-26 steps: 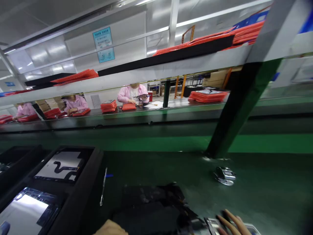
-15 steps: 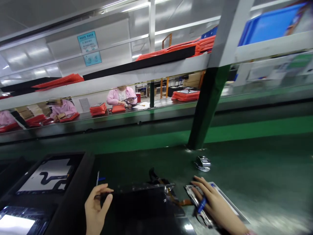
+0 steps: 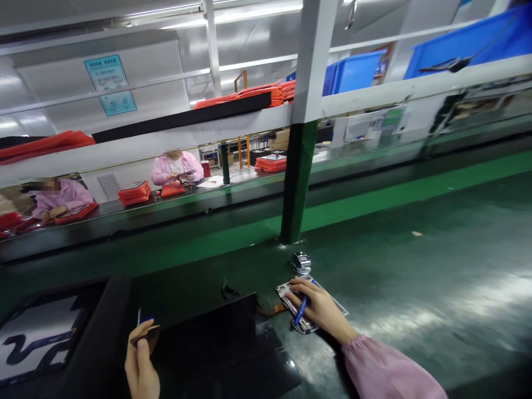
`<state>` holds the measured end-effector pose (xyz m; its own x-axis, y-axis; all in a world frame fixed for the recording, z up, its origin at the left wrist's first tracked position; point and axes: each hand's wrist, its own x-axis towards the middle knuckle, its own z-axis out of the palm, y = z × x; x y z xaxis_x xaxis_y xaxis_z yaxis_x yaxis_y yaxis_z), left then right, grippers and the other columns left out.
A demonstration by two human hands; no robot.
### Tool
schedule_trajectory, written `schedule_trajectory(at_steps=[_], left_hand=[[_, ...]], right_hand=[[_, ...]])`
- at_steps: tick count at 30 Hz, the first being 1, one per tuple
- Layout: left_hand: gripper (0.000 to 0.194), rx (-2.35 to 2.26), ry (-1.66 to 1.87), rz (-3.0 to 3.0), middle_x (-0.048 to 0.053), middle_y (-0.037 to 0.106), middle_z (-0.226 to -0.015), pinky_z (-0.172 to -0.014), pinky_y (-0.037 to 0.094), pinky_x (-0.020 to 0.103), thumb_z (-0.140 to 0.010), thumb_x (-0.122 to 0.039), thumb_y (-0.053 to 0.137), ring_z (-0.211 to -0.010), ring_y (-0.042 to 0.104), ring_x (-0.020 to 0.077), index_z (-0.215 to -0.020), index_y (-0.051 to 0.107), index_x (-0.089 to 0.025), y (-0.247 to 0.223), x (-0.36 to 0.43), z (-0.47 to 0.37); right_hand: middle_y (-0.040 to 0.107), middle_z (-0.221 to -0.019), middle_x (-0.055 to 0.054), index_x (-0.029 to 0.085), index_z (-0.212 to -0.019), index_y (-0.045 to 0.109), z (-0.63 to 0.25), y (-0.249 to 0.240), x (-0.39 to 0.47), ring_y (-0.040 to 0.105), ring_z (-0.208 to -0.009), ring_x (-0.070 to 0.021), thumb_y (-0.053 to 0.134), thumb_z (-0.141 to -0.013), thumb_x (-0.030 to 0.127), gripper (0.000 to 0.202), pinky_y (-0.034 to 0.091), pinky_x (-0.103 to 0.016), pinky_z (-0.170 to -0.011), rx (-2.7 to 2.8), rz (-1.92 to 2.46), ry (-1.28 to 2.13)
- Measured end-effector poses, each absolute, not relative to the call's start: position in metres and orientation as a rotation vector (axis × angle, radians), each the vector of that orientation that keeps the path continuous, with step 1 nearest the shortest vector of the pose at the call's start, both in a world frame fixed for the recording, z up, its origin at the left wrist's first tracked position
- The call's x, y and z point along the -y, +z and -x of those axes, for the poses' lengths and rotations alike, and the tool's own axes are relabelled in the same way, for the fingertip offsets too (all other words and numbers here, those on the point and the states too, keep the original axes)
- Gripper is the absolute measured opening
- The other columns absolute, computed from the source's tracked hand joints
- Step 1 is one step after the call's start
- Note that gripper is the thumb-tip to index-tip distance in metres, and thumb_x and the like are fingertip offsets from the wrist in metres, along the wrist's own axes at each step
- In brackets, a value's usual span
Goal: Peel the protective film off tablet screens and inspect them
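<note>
My left hand (image 3: 141, 363) is closed, with a thin dark piece with a tan edge (image 3: 152, 331) pinched between thumb and fingers, beside a large glossy black screen panel (image 3: 208, 349). My right hand (image 3: 320, 313) has a blue pen-like tool (image 3: 301, 311) between its fingers. Under those fingers lies a small flat module with a white and silver face (image 3: 332, 296), touched by the fingertips. An orange ribbon cable (image 3: 274, 310) runs from the module toward the black panel. Just beyond stands a shiny metal tally counter (image 3: 301, 261).
A black foam tray (image 3: 118, 310) holding a screen part (image 3: 41, 338) stands at left. A green post (image 3: 297, 183) rises from the green bench (image 3: 415, 288). Across the bench, two people in pink (image 3: 177, 166) sit by red stacks (image 3: 135, 193). Blue bins (image 3: 353, 72) rest on the shelf.
The view has swung right, so the scene sits further left. My right hand and the module are nearer the tally counter. My left hand now shows a thin dark piece in its pinch.
</note>
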<state>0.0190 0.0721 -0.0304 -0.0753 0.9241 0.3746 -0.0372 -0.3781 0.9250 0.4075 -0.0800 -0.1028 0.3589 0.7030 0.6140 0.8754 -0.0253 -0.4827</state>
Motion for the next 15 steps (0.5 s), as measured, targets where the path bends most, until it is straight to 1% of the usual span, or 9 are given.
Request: schedule_trajectory(at_steps=[3, 5, 8, 10, 12, 14, 15], left_hand=[[0.053, -1.079, 1.515, -1.390, 0.005, 0.068, -0.102, -0.084, 0.052, 0.031, -0.075, -0.068, 0.058, -0.098, 0.063, 0.0241, -0.094, 0.068, -0.020, -0.033, -0.074, -0.019], [0.058, -1.140, 1.449, -1.340, 0.007, 0.069, -0.102, -0.091, 0.050, 0.039, -0.071, -0.072, 0.060, -0.101, 0.063, 0.0286, -0.093, 0.068, -0.018, -0.035, -0.074, -0.019], [0.065, -1.218, 1.387, -1.262, 0.010, 0.070, -0.102, -0.102, 0.042, 0.049, -0.064, -0.073, 0.064, -0.108, 0.060, 0.0347, -0.095, 0.067, -0.016, -0.033, -0.071, -0.023], [0.064, -1.249, 1.373, -1.218, 0.010, 0.068, -0.110, -0.110, 0.035, 0.051, -0.066, -0.069, 0.065, -0.117, 0.056, 0.0360, -0.102, 0.066, -0.016, -0.031, -0.067, -0.027], [0.060, -1.295, 1.388, -1.145, 0.011, 0.063, -0.123, -0.115, 0.028, 0.049, -0.072, -0.064, 0.062, -0.128, 0.048, 0.0351, -0.109, 0.064, -0.016, -0.029, -0.063, -0.032], [0.059, -1.358, 1.423, -1.054, 0.013, 0.058, -0.132, -0.117, 0.025, 0.048, -0.077, -0.060, 0.058, -0.135, 0.040, 0.0339, -0.115, 0.061, -0.016, -0.030, -0.061, -0.036], [0.059, -1.362, 1.436, -1.026, 0.013, 0.057, -0.132, -0.117, 0.025, 0.048, -0.079, -0.060, 0.056, -0.136, 0.039, 0.0338, -0.117, 0.060, -0.015, -0.032, -0.061, -0.037]], right_hand=[[0.068, -0.107, -0.012, 0.020, -0.088, 0.069, -0.407, -0.101, 0.080, 0.069, -0.093, -0.0267, 0.046, -0.093, 0.055, 0.043, 0.059, -0.042, -0.083, 1.384, 1.797, -0.263], [0.068, -0.109, -0.013, 0.019, -0.091, 0.069, -0.407, -0.100, 0.081, 0.069, -0.092, -0.0277, 0.046, -0.093, 0.057, 0.044, 0.059, -0.043, -0.082, 1.368, 1.815, -0.270], [0.068, -0.109, -0.014, 0.018, -0.094, 0.070, -0.409, -0.102, 0.081, 0.068, -0.094, -0.0296, 0.048, -0.091, 0.059, 0.047, 0.059, -0.045, -0.083, 1.336, 1.843, -0.285], [0.068, -0.108, -0.014, 0.018, -0.094, 0.070, -0.409, -0.105, 0.081, 0.068, -0.094, -0.0301, 0.048, -0.090, 0.060, 0.048, 0.058, -0.045, -0.084, 1.318, 1.858, -0.292], [0.068, -0.108, -0.014, 0.017, -0.094, 0.070, -0.410, -0.108, 0.081, 0.068, -0.095, -0.0304, 0.048, -0.090, 0.062, 0.050, 0.058, -0.046, -0.086, 1.303, 1.874, -0.296], [0.068, -0.110, -0.015, 0.016, -0.094, 0.070, -0.411, -0.110, 0.081, 0.068, -0.096, -0.0312, 0.048, -0.089, 0.063, 0.052, 0.057, -0.048, -0.086, 1.289, 1.886, -0.301], [0.068, -0.110, -0.015, 0.016, -0.094, 0.070, -0.411, -0.110, 0.081, 0.068, -0.096, -0.0314, 0.048, -0.089, 0.064, 0.053, 0.057, -0.048, -0.087, 1.285, 1.890, -0.303]])
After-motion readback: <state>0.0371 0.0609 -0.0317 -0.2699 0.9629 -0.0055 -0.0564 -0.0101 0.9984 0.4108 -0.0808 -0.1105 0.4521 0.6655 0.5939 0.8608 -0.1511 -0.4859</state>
